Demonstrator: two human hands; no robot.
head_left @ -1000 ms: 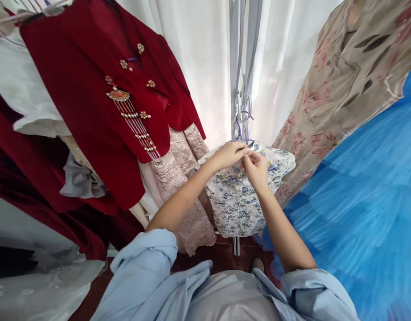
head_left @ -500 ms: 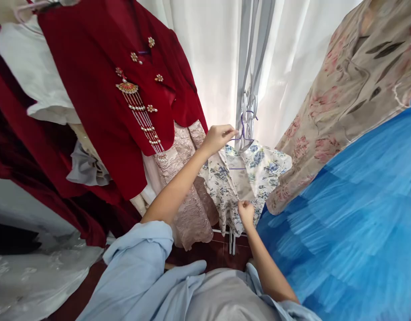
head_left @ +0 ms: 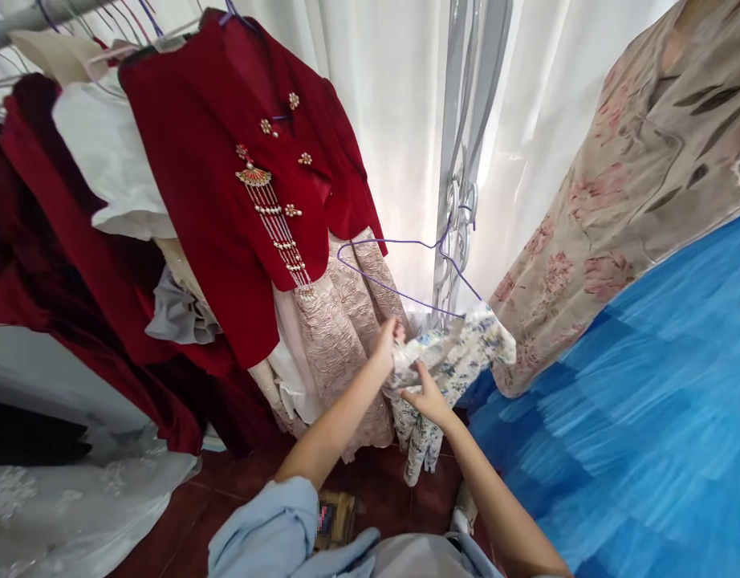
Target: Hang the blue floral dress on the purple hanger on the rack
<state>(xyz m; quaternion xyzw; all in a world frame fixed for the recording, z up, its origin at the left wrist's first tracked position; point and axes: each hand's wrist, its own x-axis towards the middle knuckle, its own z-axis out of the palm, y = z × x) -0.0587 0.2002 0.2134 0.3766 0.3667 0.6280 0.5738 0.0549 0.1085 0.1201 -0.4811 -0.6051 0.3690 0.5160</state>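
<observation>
Our left hand (head_left: 392,343) is curled closed on the edge of the floral blouse (head_left: 460,365); our right hand (head_left: 430,397) has thumb and finger apart against its cloth, whether gripping we cannot tell; the blouse extends below and right of our hands, towards the purple hanger's (head_left: 400,241) right end.

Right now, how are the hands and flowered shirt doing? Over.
Left hand and right hand on flowered shirt. One end of purple hanger bare. Pink skirt close by left hand.
</observation>
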